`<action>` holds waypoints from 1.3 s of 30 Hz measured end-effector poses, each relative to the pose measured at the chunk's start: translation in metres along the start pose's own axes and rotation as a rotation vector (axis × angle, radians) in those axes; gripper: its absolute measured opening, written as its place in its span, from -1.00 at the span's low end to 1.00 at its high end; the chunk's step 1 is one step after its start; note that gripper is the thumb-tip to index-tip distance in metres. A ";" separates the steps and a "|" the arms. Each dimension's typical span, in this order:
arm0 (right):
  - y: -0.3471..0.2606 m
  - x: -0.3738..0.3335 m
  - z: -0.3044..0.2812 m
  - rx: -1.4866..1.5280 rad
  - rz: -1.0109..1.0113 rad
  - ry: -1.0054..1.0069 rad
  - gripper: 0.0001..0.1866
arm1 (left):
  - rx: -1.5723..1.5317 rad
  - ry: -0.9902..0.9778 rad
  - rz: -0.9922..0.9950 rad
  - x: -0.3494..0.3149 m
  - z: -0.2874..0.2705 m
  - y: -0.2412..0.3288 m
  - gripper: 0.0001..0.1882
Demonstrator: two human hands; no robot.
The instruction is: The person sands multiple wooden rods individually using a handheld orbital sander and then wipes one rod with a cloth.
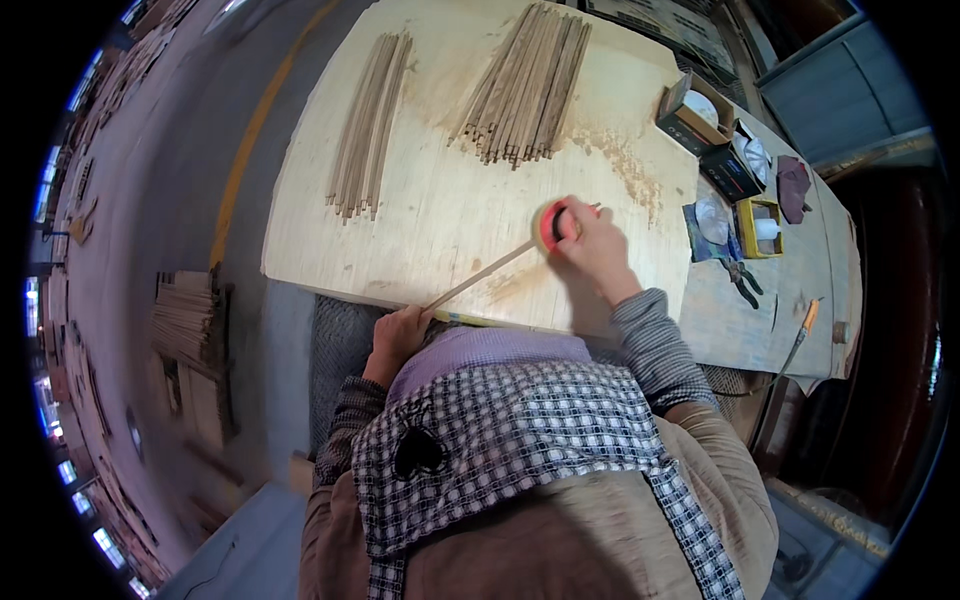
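Note:
A thin wooden stick (482,274) slants across the near part of the pale board, running up and right. Its near end sits in the closed fingers of my left hand (397,342), at the board's front edge. Closed around a round red pad (549,226) with a black middle and a pale rim, my right hand (598,245) presses it at the stick's far end. Motion blurs the pad a little, and my fingers cover part of it. Beyond my hands lie two bunches of similar sticks, a narrower bundle (368,128) and a wider bundle (527,85).
Right of the board, a brown-topped surface (745,330) carries open boxes (693,112) of white discs, a yellow tray (760,228), black-handled pliers (742,282), an orange-handled tool (808,318) and a dark cloth (793,188). Stacked wood (187,320) stands on the floor at left.

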State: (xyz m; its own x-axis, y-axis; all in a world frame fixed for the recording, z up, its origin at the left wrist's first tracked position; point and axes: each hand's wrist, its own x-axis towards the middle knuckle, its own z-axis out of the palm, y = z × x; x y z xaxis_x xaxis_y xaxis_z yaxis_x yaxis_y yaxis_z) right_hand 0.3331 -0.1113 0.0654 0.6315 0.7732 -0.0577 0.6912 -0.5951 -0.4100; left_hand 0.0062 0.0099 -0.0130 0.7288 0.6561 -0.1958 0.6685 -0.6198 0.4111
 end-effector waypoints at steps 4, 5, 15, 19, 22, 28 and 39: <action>0.027 0.029 -0.011 -0.002 0.102 -0.030 -0.27 | -0.030 -0.036 -0.027 0.004 0.003 -0.003 -0.57; 0.027 0.031 -0.010 0.008 0.098 -0.025 -0.27 | -0.052 -0.058 -0.047 0.005 0.003 -0.001 -0.58; -0.081 -0.038 0.041 0.123 -0.449 -0.198 -0.53 | -0.323 -0.215 -0.139 0.013 0.001 -0.005 -0.53; -0.091 -0.044 0.043 0.158 -0.611 -0.256 -0.57 | -0.374 -0.276 -0.119 0.018 0.002 -0.011 -0.51; -0.082 -0.032 0.032 0.088 -0.442 -0.259 -0.49 | -0.393 -0.288 -0.176 0.013 -0.002 -0.008 -0.51; -0.014 0.024 0.006 -0.023 -0.064 -0.060 -0.34 | -0.549 -0.130 0.000 0.010 0.000 -0.005 -0.57; -0.044 0.012 0.019 -0.084 -0.182 -0.187 -0.30 | -0.166 -0.138 -0.239 0.005 0.001 0.001 -0.63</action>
State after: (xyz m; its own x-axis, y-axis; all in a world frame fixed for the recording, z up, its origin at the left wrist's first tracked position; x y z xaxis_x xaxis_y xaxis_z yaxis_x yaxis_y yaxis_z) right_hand 0.3035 -0.0714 0.0660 0.4238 0.8914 -0.1604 0.8190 -0.4528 -0.3525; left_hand 0.0104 0.0119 -0.0147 0.5748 0.7032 -0.4185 0.7982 -0.3690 0.4762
